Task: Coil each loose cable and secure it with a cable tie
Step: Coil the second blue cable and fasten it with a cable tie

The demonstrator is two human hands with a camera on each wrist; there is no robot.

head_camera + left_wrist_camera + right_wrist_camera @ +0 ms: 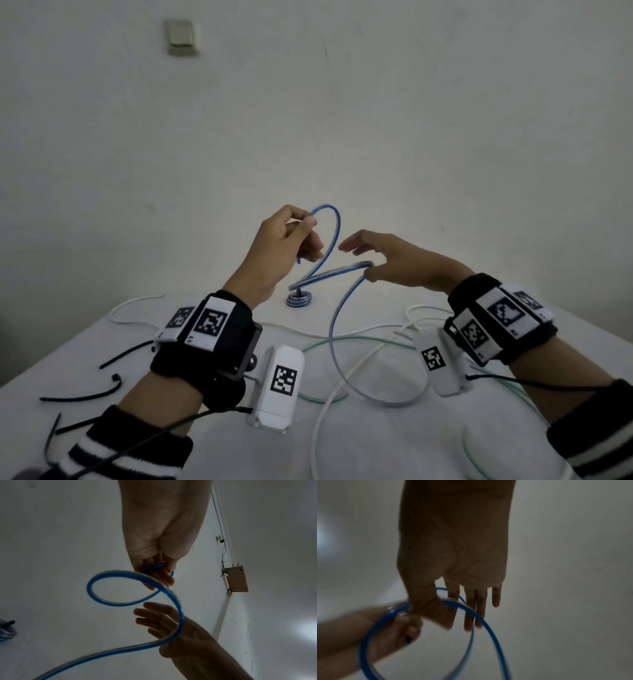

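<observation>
A long blue cable (337, 226) hangs in the air between my hands. My left hand (306, 222) pinches it near its free end between thumb and fingers, and a loop arches up to the right of that pinch. In the left wrist view the loop (96, 580) curls out from the same hand (159, 574). The cable then runs to my right hand (356, 261), whose fingers (469, 615) are straight; it lies in the crook between thumb and forefinger. From there the blue cable drops in a wide loop onto the white table (212, 442).
A small blue coil (299, 300) bound with a black tie sits at the table's far middle. Several black cable ties (85, 395) lie at the left. White cables (346, 380) and a green cable (359, 340) sprawl across the middle and right. A wall stands close behind.
</observation>
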